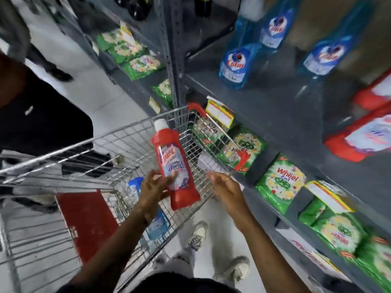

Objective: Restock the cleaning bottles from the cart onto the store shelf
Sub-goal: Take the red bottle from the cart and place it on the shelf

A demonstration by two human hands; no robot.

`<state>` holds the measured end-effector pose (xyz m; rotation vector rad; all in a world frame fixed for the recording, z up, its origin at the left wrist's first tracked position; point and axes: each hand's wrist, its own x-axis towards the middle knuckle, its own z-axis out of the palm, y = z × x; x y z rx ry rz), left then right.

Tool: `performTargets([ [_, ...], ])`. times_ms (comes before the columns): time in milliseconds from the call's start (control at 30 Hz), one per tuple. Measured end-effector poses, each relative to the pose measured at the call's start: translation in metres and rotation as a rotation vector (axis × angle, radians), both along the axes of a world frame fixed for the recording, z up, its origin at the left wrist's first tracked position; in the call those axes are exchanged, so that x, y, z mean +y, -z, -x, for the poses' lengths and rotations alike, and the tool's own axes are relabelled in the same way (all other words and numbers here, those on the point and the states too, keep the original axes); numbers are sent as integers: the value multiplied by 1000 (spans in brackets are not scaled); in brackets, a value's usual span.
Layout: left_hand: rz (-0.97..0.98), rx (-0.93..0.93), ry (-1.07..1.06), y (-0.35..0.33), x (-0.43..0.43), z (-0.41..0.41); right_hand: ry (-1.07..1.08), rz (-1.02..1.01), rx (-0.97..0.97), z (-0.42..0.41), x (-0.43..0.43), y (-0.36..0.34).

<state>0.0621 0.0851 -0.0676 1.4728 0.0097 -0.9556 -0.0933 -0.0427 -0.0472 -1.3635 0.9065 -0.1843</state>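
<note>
Red cleaning bottle held above the wire cart beside the store shelf.

The left hand (153, 185) grips a red bottle (176, 166) with a white cap, fingers wrapped around its lower body, so that it hangs over the right end of the cart (88, 153), cap pointing away from the person. The right hand (225, 187) is just right of the cart's rim, fingers spread and empty, near the bottle but not touching it. Inside the cart, below the held bottle, lies a blue bottle (135, 187). To the right of the cart, the grey shelf (264, 102) carries blue spray bottles (234, 66) and red bottles (359, 136), with green detergent packs (279, 185) on the level below.
</note>
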Motion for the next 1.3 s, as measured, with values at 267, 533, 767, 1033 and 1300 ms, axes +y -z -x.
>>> performTargets([
  [267,262,-96,254,-85,-27,91,94,-130,-216,70,-2,-69],
  [533,301,-50,697,-94,-68,180,499,-143,-230,201,-1,-70],
  [767,336,-73,862,-97,-105,241,626,-77,-330,269,-4,-64],
  [1033,453,-291,927,-109,-174,278,719,93,-454,301,-63,-72],
  [1300,645,-551,1002,-121,-274,308,787,255,-451,326,-152,-82],
])
